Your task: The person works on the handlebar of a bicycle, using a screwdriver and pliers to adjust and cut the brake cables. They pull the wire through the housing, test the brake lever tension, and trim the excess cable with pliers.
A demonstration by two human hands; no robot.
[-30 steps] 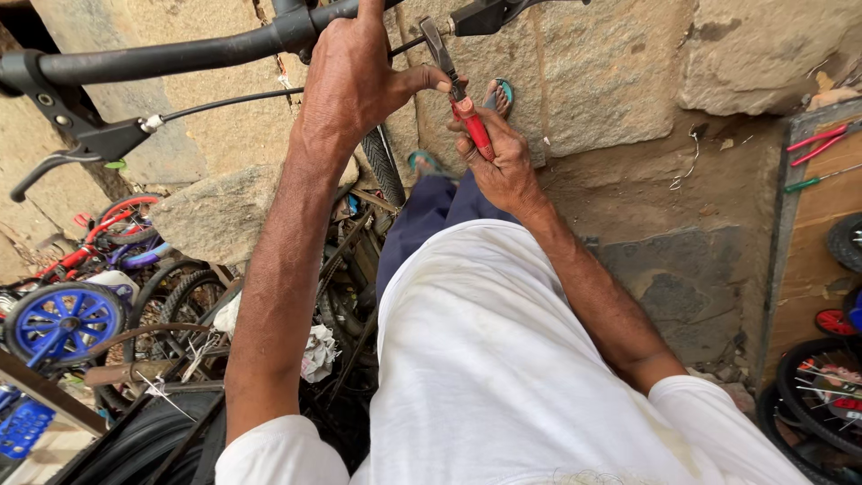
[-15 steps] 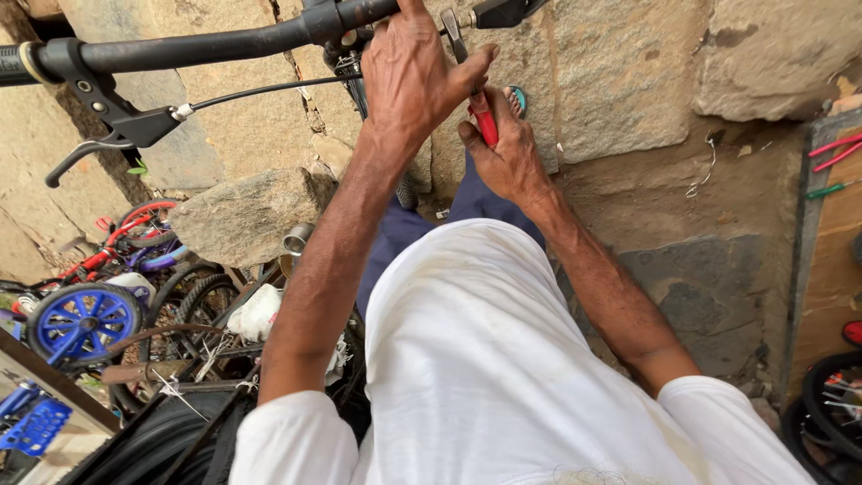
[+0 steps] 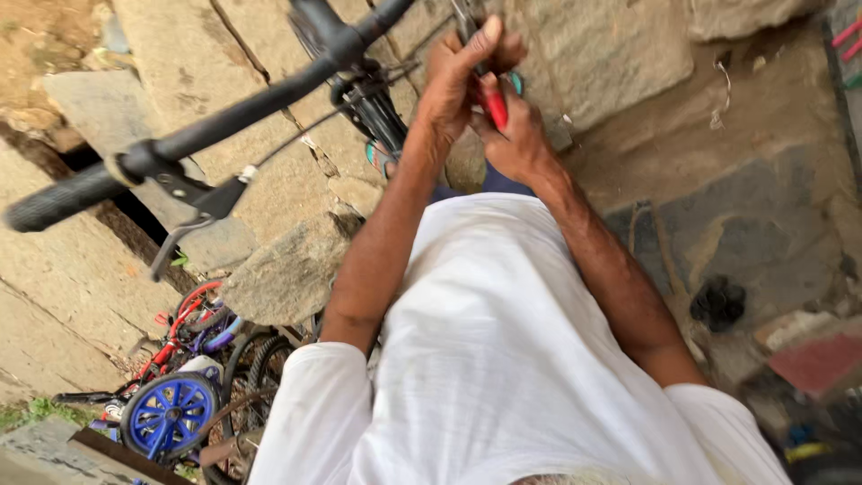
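Red-handled pliers (image 3: 494, 103): clamped in right hand (image 3: 516, 144), just below bicycle handlebar (image 3: 269, 90), handles betw. both hands. Left hand (image 3: 458, 76): fingers curled over pliers' upper part, touching right hand. Blue kids' bike wheel (image 3: 168, 415) lower left, well apart.

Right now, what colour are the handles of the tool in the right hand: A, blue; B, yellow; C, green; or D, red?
D: the right hand grips a tool with red handles, close to the left hand by the black handlebar.
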